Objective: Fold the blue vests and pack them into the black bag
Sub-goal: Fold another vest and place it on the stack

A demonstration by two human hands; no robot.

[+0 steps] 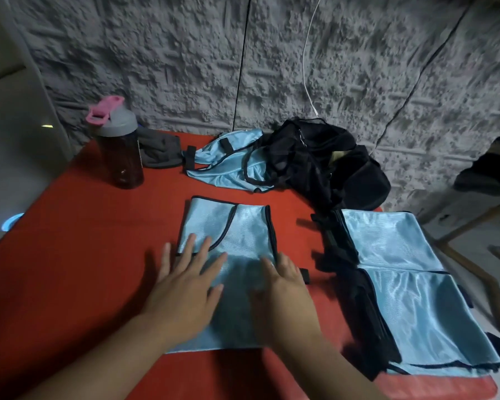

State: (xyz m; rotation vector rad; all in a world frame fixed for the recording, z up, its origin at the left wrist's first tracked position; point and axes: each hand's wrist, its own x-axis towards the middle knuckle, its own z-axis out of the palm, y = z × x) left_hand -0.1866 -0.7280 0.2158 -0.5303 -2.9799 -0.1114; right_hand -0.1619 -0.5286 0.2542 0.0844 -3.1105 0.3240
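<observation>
Head view: left hand (182,287) and right hand (283,287), fingers spread flat, press the vest (243,226) onto the red table (84,241), apparently smoothing it for folding; black bag (324,160) waits behind.

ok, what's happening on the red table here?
A person presses both hands, left hand and right hand, flat on a blue vest on the red table. Folded vests are stacked to the right. A crumpled vest lies beside the black bag, not yet folded.
</observation>
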